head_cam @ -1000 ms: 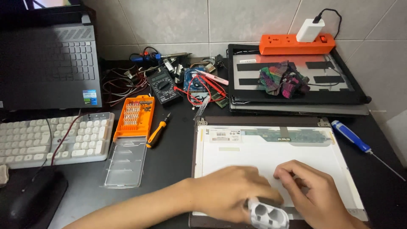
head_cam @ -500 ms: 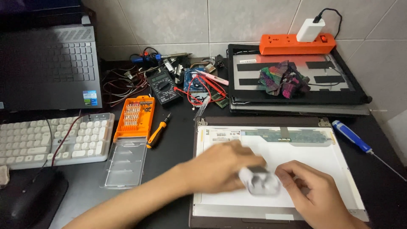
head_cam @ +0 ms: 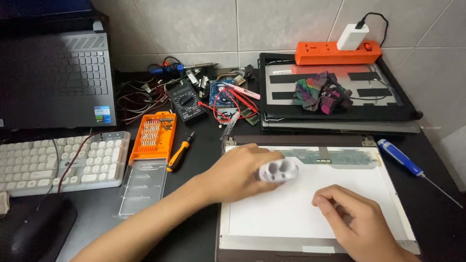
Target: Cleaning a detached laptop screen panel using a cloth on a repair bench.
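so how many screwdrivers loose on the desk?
2. An orange-handled screwdriver lies beside the orange bit case, left of the panel; a blue-handled screwdriver lies off the panel's upper right corner. The cable tangle behind may hide more.

The white panel [head_cam: 310,213] is left bare between the hands. Its left side is hemmed by an orange-handled screwdriver [head_cam: 179,152] and a clear lid [head_cam: 143,187].

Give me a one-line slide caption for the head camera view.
Left hand holds a small white object over a bare laptop screen panel; right hand rests on it.
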